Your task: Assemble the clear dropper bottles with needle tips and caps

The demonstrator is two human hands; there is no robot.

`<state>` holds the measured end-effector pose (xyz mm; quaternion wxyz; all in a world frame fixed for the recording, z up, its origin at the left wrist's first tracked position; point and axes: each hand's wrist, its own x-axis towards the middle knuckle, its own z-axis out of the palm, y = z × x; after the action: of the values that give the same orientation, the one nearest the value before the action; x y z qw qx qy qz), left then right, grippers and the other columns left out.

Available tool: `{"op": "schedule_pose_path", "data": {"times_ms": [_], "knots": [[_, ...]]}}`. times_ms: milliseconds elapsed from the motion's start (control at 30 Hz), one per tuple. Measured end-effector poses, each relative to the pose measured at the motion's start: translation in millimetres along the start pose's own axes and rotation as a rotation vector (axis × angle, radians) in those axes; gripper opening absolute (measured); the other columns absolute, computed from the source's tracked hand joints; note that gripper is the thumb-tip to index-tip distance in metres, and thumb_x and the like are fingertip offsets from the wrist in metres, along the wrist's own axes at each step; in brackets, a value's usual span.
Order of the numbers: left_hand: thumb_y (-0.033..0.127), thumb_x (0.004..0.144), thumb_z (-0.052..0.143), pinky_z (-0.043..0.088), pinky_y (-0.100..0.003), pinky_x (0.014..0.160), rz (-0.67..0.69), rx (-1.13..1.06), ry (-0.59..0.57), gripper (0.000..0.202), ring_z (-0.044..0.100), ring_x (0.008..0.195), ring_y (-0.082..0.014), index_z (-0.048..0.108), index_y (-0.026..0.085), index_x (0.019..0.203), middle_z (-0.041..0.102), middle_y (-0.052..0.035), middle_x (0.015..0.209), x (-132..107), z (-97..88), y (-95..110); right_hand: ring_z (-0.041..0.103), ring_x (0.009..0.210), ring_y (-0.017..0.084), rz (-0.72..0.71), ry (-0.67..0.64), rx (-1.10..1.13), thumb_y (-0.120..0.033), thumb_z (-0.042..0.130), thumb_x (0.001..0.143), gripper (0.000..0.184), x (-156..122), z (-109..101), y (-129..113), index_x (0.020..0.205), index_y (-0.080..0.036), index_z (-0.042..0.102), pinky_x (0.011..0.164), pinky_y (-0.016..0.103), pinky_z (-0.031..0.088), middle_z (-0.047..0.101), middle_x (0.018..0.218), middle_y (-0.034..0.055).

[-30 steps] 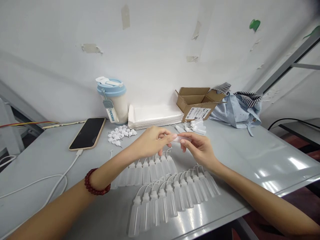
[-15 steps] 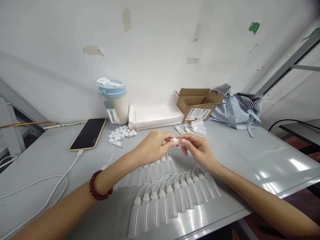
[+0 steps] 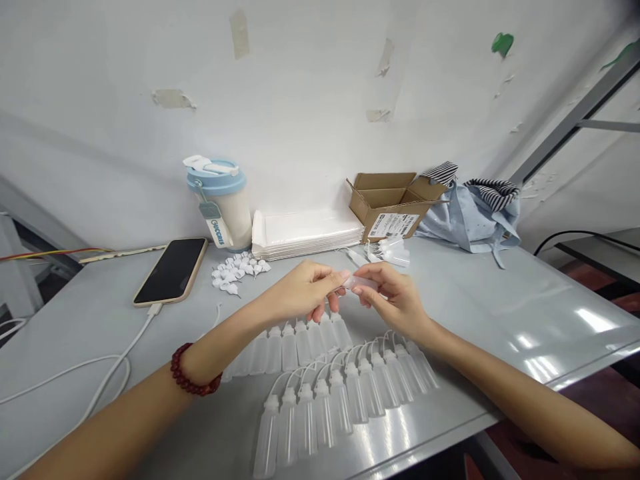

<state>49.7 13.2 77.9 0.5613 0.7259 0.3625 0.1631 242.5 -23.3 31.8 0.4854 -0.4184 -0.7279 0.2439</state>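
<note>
A small translucent squeeze bottle [image 3: 367, 283] is held level between my two hands, above the table. My left hand [image 3: 307, 292] pinches its cap end with thumb and fingers, which mostly hide the cap. My right hand [image 3: 403, 300] is closed round the bottle's body. Below my hands stretch two rows of similar bottles lying side by side, a front row [image 3: 324, 415] and a back row [image 3: 289, 351], with thin white straps looping from their necks. Farther back to the left is a pile of loose white caps [image 3: 239, 269], some with thin needle tips.
Along the wall are a blue-lidded cup [image 3: 227, 213], a stack of white trays [image 3: 310, 233], an open cardboard box [image 3: 385, 207] and a blue cloth bag [image 3: 465, 217]. More bottles [image 3: 395, 253] lie before the box. On the left is a phone [image 3: 170, 272] with a white cable [image 3: 123, 360].
My left fingers have shifted their grip at the cap end, with the lower fingers now showing underneath. More of the bottle's body shows between my hands. The view has swung slightly.
</note>
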Motion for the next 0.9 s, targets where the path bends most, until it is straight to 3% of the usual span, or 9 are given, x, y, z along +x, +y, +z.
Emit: {"op": "schedule_pose_path", "data": {"times_ms": [233, 433, 700, 900], "knots": [[0.054, 0.088, 0.044, 0.034, -0.018, 0.036, -0.083, -0.142, 0.065, 0.046, 0.042, 0.035, -0.0049, 0.055, 0.015, 0.066, 0.060, 0.0000, 0.056, 3.5, 0.8, -4.7, 0.057, 0.060, 0.012, -0.215, 0.029, -0.254, -0.026, 0.062, 0.084, 0.017, 0.7, -2.2, 5.2, 0.100, -0.019, 0.060, 0.053, 0.024, 0.049, 0.066, 0.081, 0.0039], [0.052, 0.088, 0.046, 0.036, -0.019, 0.039, 0.004, -0.087, 0.129, 0.045, 0.044, 0.037, -0.0056, 0.055, 0.015, 0.064, 0.055, 0.0027, 0.054, 0.3, 7.2, -1.1, 0.054, 0.058, 0.012, -0.207, 0.024, -0.287, -0.025, 0.051, 0.090, 0.017, 2.0, -4.6, -1.0, 0.099, -0.016, 0.062, 0.050, 0.024, 0.043, 0.065, 0.074, 0.0041], [0.043, 0.091, 0.043, 0.040, -0.021, 0.046, 0.099, 0.115, 0.220, 0.042, 0.051, 0.042, -0.0106, 0.058, 0.017, 0.061, 0.047, 0.0052, 0.040, 0.0, 14.9, -1.3, 0.033, 0.046, 0.008, 0.099, -0.051, -0.036, -0.041, 0.045, 0.092, 0.033, 2.8, -4.6, -8.3, 0.087, -0.014, 0.063, 0.043, 0.023, 0.027, 0.043, 0.056, -0.0030], [0.036, 0.091, 0.043, 0.039, -0.022, 0.051, 0.156, 0.269, 0.272, 0.039, 0.050, 0.044, -0.0102, 0.060, 0.017, 0.062, 0.051, 0.0042, 0.045, -0.7, 15.6, -2.3, 0.023, 0.044, 0.006, 0.332, -0.107, 0.281, -0.052, 0.050, 0.087, 0.040, 4.7, -3.0, -6.7, 0.068, -0.017, 0.050, 0.039, 0.021, 0.019, 0.028, 0.054, -0.0070]]}}
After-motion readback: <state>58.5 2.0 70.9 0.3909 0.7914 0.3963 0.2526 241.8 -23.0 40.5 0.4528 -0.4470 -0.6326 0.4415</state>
